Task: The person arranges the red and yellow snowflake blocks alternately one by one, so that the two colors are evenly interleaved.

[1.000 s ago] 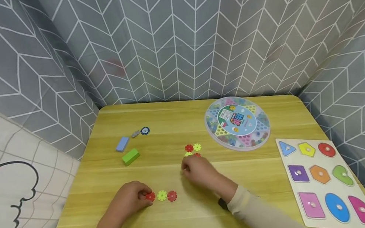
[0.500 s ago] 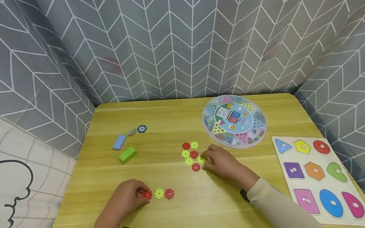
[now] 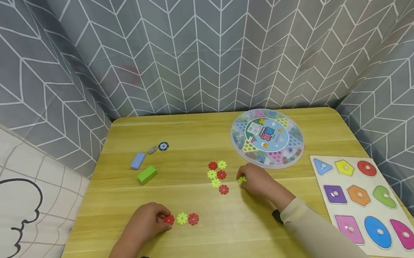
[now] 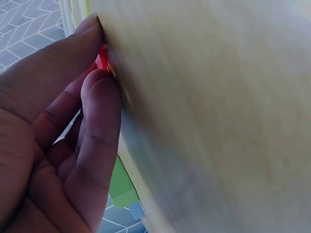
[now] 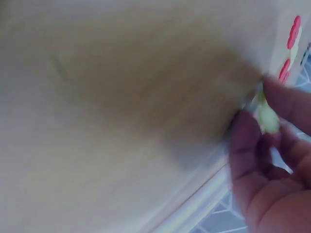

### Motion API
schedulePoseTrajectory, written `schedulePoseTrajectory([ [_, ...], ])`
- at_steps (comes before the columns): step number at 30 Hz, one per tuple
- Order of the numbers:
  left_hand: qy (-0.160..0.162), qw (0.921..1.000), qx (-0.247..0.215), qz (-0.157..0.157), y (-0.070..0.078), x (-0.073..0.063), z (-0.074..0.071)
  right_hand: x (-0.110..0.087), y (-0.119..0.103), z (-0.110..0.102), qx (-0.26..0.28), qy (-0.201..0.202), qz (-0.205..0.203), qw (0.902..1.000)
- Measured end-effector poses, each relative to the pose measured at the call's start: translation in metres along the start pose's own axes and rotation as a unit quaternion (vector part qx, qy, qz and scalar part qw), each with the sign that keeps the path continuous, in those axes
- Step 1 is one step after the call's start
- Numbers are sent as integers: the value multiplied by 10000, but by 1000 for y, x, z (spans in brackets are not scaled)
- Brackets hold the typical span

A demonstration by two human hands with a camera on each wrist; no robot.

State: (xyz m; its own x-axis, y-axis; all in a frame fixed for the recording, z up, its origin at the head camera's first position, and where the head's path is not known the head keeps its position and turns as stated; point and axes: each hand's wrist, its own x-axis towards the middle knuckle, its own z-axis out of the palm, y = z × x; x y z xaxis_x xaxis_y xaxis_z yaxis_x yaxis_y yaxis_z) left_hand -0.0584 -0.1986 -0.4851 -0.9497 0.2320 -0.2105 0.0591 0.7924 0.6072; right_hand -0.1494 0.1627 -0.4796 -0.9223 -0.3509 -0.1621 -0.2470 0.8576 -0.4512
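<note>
My left hand point(image 3: 146, 223) pinches the edge of a red notched disc point(image 3: 169, 220) at the left end of a short row. Beside that disc lie a yellow-green disc point(image 3: 182, 218) and another red disc point(image 3: 193, 219). In the left wrist view a sliver of red point(image 4: 102, 59) shows between thumb and fingers. My right hand point(image 3: 255, 179) holds a yellow-green notched disc point(image 3: 242, 180) between thumb and fingertips, seen also as a blurred pale disc point(image 5: 267, 117) in the right wrist view. Left of this hand is a cluster of several red and yellow-green discs point(image 3: 221, 174).
A round marble game box point(image 3: 271, 162) lies behind the right hand. At the right is a board of knobbed shapes point(image 3: 345, 198). A green block point(image 3: 147, 175), a blue block point(image 3: 138, 160), a small grey piece point(image 3: 152, 150) and a dark round chip point(image 3: 163, 146) lie back left.
My right hand has picked a yellow-green disc from the cluster's right side and moved it right, apart from the others. The left hand stays at the red disc.
</note>
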Motion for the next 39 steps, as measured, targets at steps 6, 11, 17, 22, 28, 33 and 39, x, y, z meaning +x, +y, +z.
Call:
schedulePoseTrajectory([
  [6, -39, 10000, 1, -52, 2, 1, 0, -16, -19, 2, 989, -30, -304, 9946],
  [11, -4, 10000, 33, 1, 3, 0, -2, -29, -59, 25, 1389, -863, -1113, 9802],
  [17, -3, 10000, 6, 75, 1, 0, -4, -31, -93, 54, 600, -796, -1696, 9805],
  [22, -50, 9999, -135, 56, 0, 1, -2, -29, -103, 62, -145, -404, -1748, 9837],
  [28, -101, 9998, -168, -50, 0, 0, -1, -22, -93, 51, 104, -58, -1469, 9891],
  [33, -99, 9999, -134, 23, -1, 2, 0, -2, -57, 27, 274, 465, -674, 9963],
  [39, -135, 9993, -337, -89, -3, 3, -1, 7, -27, 16, 773, 61, 116, 9969],
])
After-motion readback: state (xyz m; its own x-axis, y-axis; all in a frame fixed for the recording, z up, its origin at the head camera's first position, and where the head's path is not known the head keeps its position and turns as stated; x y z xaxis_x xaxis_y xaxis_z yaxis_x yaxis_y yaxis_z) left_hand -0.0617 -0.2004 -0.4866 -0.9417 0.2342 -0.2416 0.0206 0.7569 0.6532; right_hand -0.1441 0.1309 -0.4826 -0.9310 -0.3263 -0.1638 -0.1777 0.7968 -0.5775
